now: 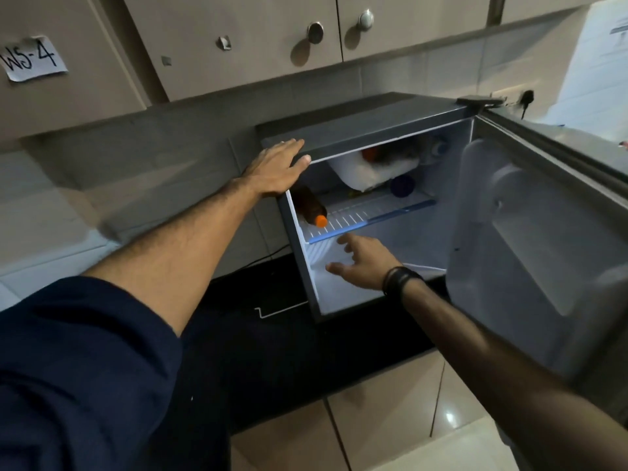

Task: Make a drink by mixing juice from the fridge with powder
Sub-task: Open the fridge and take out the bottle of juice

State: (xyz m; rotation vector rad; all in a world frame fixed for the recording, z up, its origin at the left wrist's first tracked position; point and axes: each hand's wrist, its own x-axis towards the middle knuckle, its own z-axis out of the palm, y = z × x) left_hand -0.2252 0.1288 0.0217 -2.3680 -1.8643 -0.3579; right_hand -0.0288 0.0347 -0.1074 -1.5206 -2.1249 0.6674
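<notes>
Mini fridge (373,122) door (530,239) swung wide to the right. Left hand (277,169) laid flat, open, on the fridge's top front-left corner. Right hand (363,263) spread, empty, at the lower compartment mouth. Juice bottle (311,207), orange-capped, laid along the shelf's (353,215) left wall; shelf middle bare.

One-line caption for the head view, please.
Left hand resting on the open mini fridge, right hand reaching in, empty, below the shelf where an orange-capped bottle lies.
</notes>
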